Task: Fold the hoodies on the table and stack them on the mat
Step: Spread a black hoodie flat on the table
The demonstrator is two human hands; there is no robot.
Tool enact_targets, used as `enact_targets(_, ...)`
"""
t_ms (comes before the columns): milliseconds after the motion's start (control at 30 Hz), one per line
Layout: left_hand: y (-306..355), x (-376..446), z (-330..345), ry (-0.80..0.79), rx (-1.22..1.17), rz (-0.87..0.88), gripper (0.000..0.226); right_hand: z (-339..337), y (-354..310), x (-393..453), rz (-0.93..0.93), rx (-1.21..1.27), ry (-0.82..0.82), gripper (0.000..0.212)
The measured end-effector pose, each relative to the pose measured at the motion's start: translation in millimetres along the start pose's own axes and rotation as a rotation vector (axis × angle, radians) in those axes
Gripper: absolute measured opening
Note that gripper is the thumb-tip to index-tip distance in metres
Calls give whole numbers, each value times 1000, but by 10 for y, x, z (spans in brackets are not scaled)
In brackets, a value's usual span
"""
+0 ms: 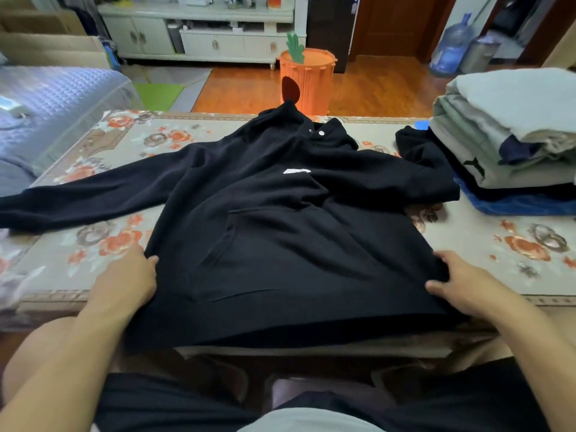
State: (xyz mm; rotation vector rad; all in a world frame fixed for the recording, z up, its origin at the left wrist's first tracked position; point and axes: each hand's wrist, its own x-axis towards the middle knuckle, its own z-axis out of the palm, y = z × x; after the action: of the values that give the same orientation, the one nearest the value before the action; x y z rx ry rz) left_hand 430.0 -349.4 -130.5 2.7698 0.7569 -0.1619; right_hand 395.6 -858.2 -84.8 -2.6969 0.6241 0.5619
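Item: black hoodie [280,219], laid front-up across the flower-patterned desk [514,244], hood at the far edge, hem overhanging the near edge toward the person. One sleeve lies stretched out flat to the left; the other is bunched near the stack on the right. Holding: left hand [127,282] grips the hem's left corner, fingers tucked under the cloth and thumb on top; right hand [458,282] grips the right corner likewise. Handling, as judged: thick, soft fleece, limp and fairly heavy for cloth, not slippery, nothing fragile; it will sag wherever unsupported, so hem corners, shoulder seams and cuffs look the best places to take hold. Fittings: front kangaroo pocket; two pale snaps at the neck. Markings: a small white chest patch [296,171], too blurred to read; no brand legible. Destination: blue mat [505,204] at the desk's right end, already carrying a stack of folded garments [498,141], grey and pale above, dark at the bottom.
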Motion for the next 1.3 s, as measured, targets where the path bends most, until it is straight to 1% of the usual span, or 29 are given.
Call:
enact_targets(33, 3, -1, -10, -39, 88, -1, 34, 7, 11, -13, 38, -118, -94, 77)
enact_targets(67, 45, -2, -30, -37, 169, 14, 37, -12, -11, 1, 64, -208, -135, 80)
enact_targets(100, 124, -1, -71, 5, 219, 57, 41, -67, -74, 56, 56, -259, -84, 78)
enact_targets(167, 375, 31, -163, 128, 228, 213, 49, -259, -308, 218, -36, -252, 141, 66)
enact_targets(233, 708, 133, -238, 142, 137, 377, 52, -475, -655, 380, -171, -183, 287, 55)
enact_targets(267, 857, 228, -235, 118, 91, 436, 50, -571, -853, 470, -234, -165, 323, 49)
enact_targets(333, 1066, 490, -150, 94, 26, 498, 50, -718, -1229, 667, -335, -144, 362, 39)
enact_targets(367, 1113, 660, -95, 109, 19, 510, 51, -782, -1408, 788, -372, -128, 380, 35)
enact_targets(433, 1158, 1055, -11, 191, 90, 537, 53, -902, -1741, 1109, -397, -93, 394, 30)
enact_targets(500, 1198, 1438, 32, 237, 166, 564, 55, -999, -2057, 1503, -371, -62, 367, 32)
enact_targets(600, 1240, 1851, 193, 169, 141, 531, 59, -1099, -2509, 2096, -286, 42, 278, 52)
enact_targets(633, 1234, 1927, 281, 162, 135, 507, 61, -1105, -2638, 2300, -240, 103, 236, 60)
enact_targets(700, 1216, 2011, 419, 173, 156, 468, 64, -1087, -2869, 2692, -136, 231, 100, 75)
enact_targets(733, 1199, 2043, 456, 176, 163, 464, 64, -1060, -2994, 2830, -114, 305, 33, 78)
enact_targets(767, 1184, 2057, 467, 171, 161, 461, 64, -1026, -3128, 2908, -133, 355, -12, 78)
enact_targets(833, 1167, 2080, 456, 185, 139, 461, 67, -963, -3370, 3009, -230, 282, -41, 69)
enact_targets(900, 1174, 2072, 432, 195, 120, 460, 72, -888, -3564, 3041, -298, 87, -52, 52)
enact_targets(933, 1174, 2055, 427, 189, 108, 458, 73, -850, -3640, 3049, -317, -3, -82, 45)
enact_targets(967, 1173, 2040, 416, 184, 80, 461, 74, -829, -3715, 3040, -341, -91, -119, 37)
enact_targets(1000, 1166, 2029, 399, 185, 20, 467, 74, -830, -3787, 3033, -366, -186, -121, 28)
enact_targets(1033, 1150, 2019, 370, 195, -91, 463, 72, -875, -3863, 3007, -406, -255, -69, 21)
enact_targets(1067, 1124, 2012, 329, 209, -253, 438, 68, -952, -3945, 2977, -449, -284, 58, 17)
enact_targets(1100, 1098, 2004, 279, 230, -451, 400, 64, -1069, -4034, 2929, -506, -269, 247, 16)
enact_targets(1133, 1071, 1999, 239, 264, -644, 364, 60, -1202, -4120, 2897, -573, -236, 483, 15)
enact_targets(1167, 1048, 1986, 207, 304, -784, 333, 57, -1348, -4212, 2852, -640, -183, 729, 18)
enact_targets(1200, 1035, 1971, 182, 328, -864, 306, 56, -1464, -4305, 2853, -693, -135, 933, 23)
enact_targets(1233, 1029, 1961, 165, 329, -892, 295, 55, -1538, -4392, 2893, -707, -126, 1062, 28)
enact_targets(1267, 1031, 1962, 160, 312, -884, 301, 56, -1573, -4474, 2955, -684, -164, 1085, 33)
enact_targets(1300, 1043, 1969, 160, 275, -845, 310, 58, -1561, -4547, 3057, -652, -221, 1011, 42)
